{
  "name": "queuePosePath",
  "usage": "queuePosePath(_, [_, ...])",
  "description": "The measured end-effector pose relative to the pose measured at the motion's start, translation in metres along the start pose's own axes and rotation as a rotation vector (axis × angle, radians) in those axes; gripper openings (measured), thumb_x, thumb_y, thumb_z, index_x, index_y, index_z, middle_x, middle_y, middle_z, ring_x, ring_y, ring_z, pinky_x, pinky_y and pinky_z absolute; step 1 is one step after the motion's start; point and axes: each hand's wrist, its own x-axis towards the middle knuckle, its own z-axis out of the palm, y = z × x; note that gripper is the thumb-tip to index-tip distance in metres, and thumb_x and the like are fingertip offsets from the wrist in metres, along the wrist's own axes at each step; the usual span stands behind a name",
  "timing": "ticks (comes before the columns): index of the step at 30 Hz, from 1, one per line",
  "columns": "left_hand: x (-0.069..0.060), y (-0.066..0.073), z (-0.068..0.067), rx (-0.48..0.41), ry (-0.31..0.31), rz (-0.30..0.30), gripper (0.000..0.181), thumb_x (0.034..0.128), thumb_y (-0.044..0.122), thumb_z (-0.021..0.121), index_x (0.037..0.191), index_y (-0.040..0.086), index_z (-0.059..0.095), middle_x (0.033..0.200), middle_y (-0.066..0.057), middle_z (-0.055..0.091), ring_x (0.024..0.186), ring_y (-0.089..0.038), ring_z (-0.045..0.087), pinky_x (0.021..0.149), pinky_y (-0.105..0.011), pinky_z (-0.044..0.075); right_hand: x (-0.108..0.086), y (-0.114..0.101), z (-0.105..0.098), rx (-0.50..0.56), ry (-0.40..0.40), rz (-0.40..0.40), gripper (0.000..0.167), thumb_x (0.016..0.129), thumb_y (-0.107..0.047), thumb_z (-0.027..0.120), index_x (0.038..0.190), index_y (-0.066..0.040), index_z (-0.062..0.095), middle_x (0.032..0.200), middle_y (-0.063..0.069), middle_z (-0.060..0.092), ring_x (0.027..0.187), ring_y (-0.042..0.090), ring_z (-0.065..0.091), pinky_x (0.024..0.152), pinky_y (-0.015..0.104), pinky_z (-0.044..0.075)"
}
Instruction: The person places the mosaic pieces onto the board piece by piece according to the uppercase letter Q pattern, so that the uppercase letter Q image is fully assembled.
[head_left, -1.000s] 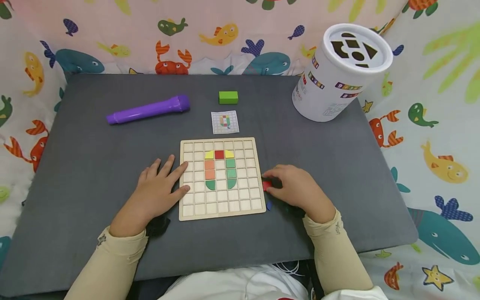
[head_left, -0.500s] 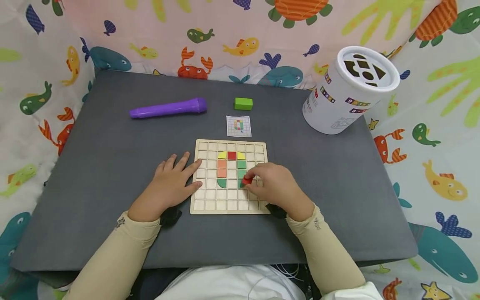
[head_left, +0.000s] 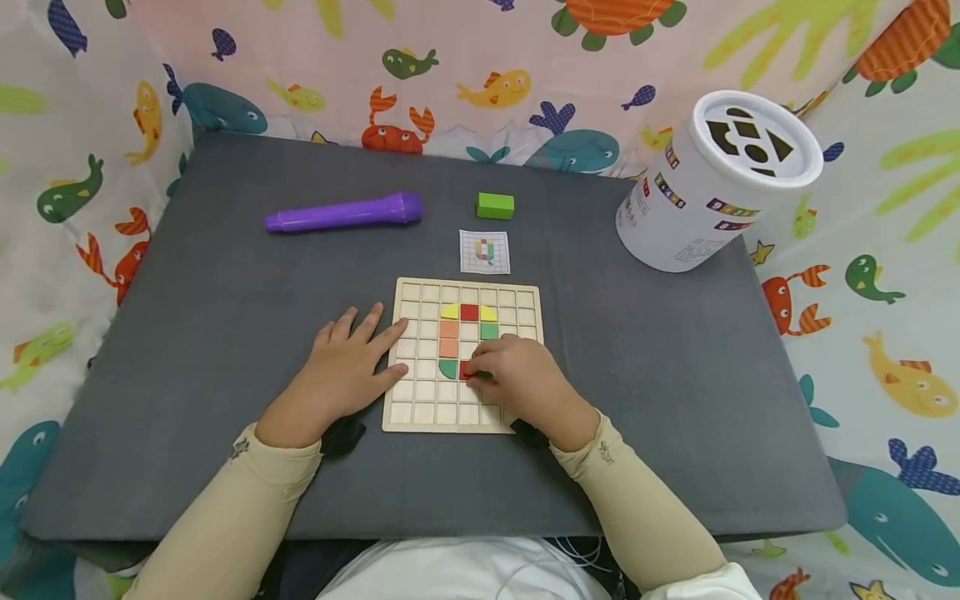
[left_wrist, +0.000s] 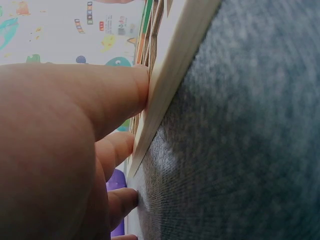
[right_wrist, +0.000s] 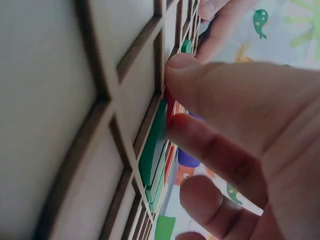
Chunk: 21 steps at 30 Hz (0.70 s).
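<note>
A wooden grid board (head_left: 420, 412) lies on the grey table, bearing an outline of yellow, red, orange and green tiles. My right hand (head_left: 528, 383) is over the board, thumb and index finger pinching a red square tile (head_left: 464, 370) at the cell beside the green rounded tile (head_left: 447, 367). In the right wrist view, a sliver of that red tile (right_wrist: 170, 102) shows between the fingertips, next to a green tile (right_wrist: 154, 142). With fingers spread, my left hand (head_left: 341, 367) rests its thumb and index finger on the board's left edge. The right hand hides some tiles.
Behind the board lies a small pattern card (head_left: 484, 252), with a green block (head_left: 495, 206) beyond it. A purple tube with a flared end (head_left: 345, 213) lies at back left. A white bucket (head_left: 697, 200) with shaped holes in its lid stands at back right.
My right hand has brought the red square tile from beside the board's right edge leftward to the lower part of the outline. The left hand stays on the board's edge; the head view has shifted.
</note>
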Motion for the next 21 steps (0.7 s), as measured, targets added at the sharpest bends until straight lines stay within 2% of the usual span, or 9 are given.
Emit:
queuePosePath(7, [-0.004,0.004,-0.009,0.002,0.015,0.009,0.075,0.109,0.054,0.056,0.172,0.025,0.026,0.178,-0.017,0.009,0.159,-0.052,0.006,0.122,-0.073,0.01,-0.007,-0.002,-0.006,0.01,0.048,0.019,0.015,0.09,-0.017,0.09,0.105,-0.019,0.088,0.106,-0.002,0.072,0.088,0.019,0.064,0.072,0.031,0.055])
queuePosePath(15, [-0.012,0.004,-0.01,-0.011,0.022,0.021,0.074,0.1094,0.05,0.057,0.172,0.022,0.029,0.177,-0.02,0.013,0.157,-0.055,0.009,0.12,-0.075,0.012,-0.011,0.0,-0.005,0.084,0.039,-0.002,0.018,0.096,-0.017,0.082,0.114,-0.016,0.085,0.112,-0.001,0.071,0.094,0.017,0.065,0.083,0.035,0.056])
queuePosePath(21, [-0.004,0.004,-0.005,0.003,-0.004,0.021,0.074,0.1096,0.051,0.057,0.172,0.021,0.029,0.177,-0.02,0.013,0.157,-0.055,0.009,0.12,-0.075,0.012,-0.017,0.015,-0.009,0.131,0.079,0.036,0.015,0.1,-0.018,0.078,0.112,-0.015,0.085,0.111,-0.001,0.072,0.099,0.017,0.068,0.089,0.035,0.057])
